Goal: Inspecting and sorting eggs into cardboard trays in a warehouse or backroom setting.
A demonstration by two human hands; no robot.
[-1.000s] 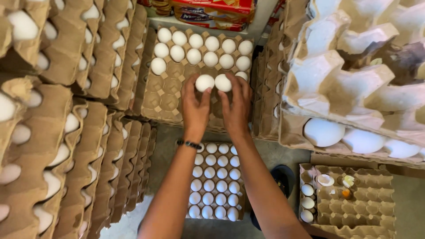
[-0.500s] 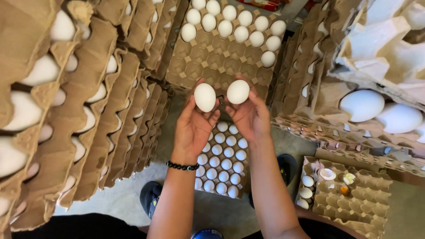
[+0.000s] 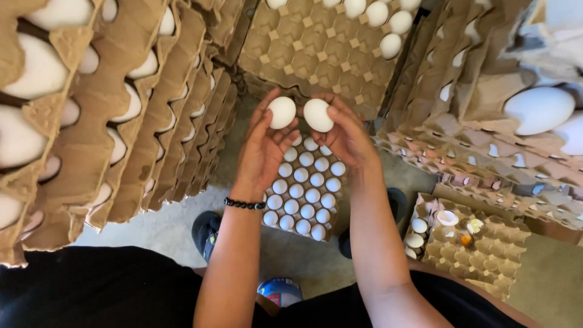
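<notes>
Concrete floor (image 3: 164, 228), walled in by stacked brown pulp egg trays (image 3: 121, 121) left, ahead and right. Left hand (image 3: 264, 149) grips one white egg (image 3: 282, 112); right hand (image 3: 346, 136) grips another egg (image 3: 318, 115), the two just beside each other above a filled floor tray (image 3: 303, 188). Broken-egg tray (image 3: 470, 237) at right.

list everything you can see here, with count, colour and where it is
held eggs: two, white, one in the left hand, one in the right
floor tray of eggs: one, brown, full of white eggs, below the hands
stacked egg trays: many, brown with white eggs, on the left
stacked egg trays on the right: many, brown, some white eggs
far tray: one, brown, partly filled, ahead
tray with broken eggs: one, brown, lower right
shoes: two, dark, on the floor
bracelet: one, black, left wrist
left hand: holds one egg
right hand: holds one egg
</notes>
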